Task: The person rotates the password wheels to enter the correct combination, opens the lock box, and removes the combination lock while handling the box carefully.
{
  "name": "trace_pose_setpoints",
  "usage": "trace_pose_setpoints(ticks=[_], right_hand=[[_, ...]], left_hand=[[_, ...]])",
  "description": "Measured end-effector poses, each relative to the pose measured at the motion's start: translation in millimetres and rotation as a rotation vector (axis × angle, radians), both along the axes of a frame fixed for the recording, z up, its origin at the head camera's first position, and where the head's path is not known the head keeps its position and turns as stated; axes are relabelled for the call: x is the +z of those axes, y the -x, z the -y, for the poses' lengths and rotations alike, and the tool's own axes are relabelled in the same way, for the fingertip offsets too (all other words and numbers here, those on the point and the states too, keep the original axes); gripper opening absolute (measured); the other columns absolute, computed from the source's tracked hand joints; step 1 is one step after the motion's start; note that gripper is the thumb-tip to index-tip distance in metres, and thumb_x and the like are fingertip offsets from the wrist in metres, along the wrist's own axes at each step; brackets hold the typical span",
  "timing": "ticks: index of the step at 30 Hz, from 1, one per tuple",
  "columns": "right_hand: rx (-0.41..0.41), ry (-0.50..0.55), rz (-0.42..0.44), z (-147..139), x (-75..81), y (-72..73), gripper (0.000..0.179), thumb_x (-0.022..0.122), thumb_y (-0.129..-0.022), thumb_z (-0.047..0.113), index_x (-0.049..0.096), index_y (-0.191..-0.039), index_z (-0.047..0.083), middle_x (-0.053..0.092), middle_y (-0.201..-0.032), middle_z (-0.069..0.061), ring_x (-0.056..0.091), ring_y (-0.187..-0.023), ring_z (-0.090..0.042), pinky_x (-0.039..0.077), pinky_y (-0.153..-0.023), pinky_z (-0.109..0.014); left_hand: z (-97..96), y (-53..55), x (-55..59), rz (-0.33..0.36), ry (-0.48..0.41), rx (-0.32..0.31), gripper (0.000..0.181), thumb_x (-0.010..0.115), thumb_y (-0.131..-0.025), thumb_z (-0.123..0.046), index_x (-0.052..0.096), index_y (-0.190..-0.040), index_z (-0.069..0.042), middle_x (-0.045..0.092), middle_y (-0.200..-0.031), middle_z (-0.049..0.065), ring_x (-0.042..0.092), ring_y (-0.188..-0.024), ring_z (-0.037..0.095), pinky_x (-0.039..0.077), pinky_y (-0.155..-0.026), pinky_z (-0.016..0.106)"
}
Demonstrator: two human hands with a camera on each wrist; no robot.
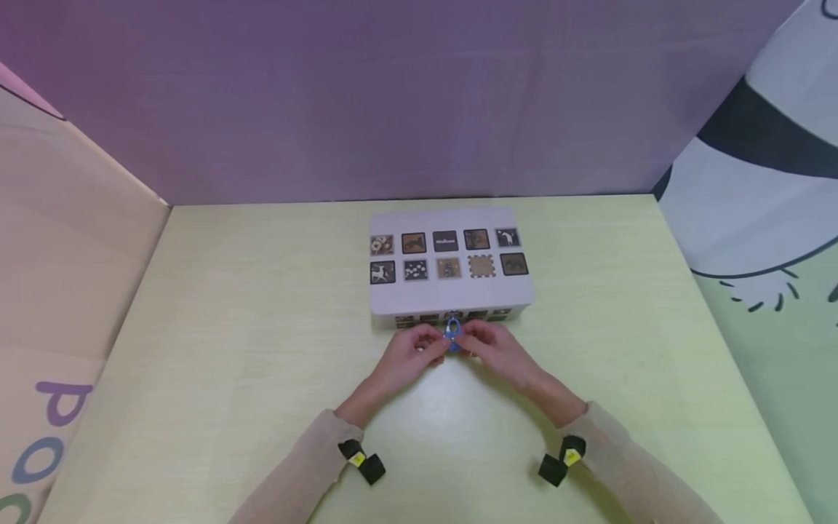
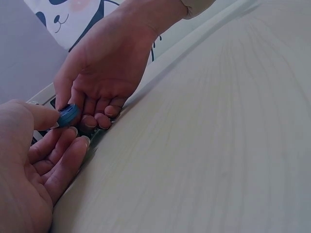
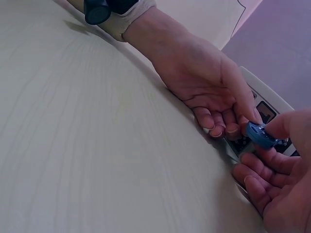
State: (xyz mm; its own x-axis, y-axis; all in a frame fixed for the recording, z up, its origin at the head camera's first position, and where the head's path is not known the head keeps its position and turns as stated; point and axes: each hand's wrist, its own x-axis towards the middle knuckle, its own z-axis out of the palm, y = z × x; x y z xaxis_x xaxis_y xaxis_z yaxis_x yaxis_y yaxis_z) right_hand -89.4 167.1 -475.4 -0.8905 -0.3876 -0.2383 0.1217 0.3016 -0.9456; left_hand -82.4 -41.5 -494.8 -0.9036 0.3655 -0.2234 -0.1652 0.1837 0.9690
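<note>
Blue and small, a padlock-like piece sits just below the centre of the head view, its long axis running up the frame, loop uppermost. The left hand pinches it from the left, the right hand from the right, equally near. Just beyond the loop stands a pale box; whether they touch, I cannot tell.

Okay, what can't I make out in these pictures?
Head: inside of the box, hidden by its closed top.
Head: upper left sleeve, cut off by bottom edge.
Left wrist: much of the box, behind left hand and right hand.
Right wrist: markings on the blue padlock, too small and blurred.
</note>
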Motion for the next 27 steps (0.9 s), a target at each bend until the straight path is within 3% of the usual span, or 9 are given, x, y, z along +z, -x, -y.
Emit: trace_pose_setpoints(ticks=[16, 27], right_hand=[[-0.006, -0.076, -0.029, 1.4, 2.4, -1.1, 0.029, 0.057, -0.105, 0.018, 0.067, -0.115, -0.007, 0.071, -0.102, -0.017, 0.062, -0.09, -0.02, 0.053, -0.078, -0.026], [0.003, 0.0, 0.009, -0.9, 1.9, -2.5, 0.029, 0.058, -0.103, 0.017, 0.063, -0.118, -0.008, 0.069, -0.107, -0.018, 0.063, -0.096, -0.022, 0.054, -0.086, -0.029]], left_hand=[[-0.5, -0.6, 3.2, 0.015, -0.001, 0.005, 0.022, 0.065, -0.102, -0.02, 0.068, -0.109, 0.001, 0.071, -0.092, 0.012, 0.065, -0.08, 0.014, 0.061, -0.077, 0.03], [0.6, -1.1, 4.0, 0.016, -0.013, -0.004, 0.023, 0.065, -0.102, -0.019, 0.067, -0.11, 0.002, 0.071, -0.094, 0.014, 0.066, -0.081, 0.016, 0.061, -0.079, 0.031]])
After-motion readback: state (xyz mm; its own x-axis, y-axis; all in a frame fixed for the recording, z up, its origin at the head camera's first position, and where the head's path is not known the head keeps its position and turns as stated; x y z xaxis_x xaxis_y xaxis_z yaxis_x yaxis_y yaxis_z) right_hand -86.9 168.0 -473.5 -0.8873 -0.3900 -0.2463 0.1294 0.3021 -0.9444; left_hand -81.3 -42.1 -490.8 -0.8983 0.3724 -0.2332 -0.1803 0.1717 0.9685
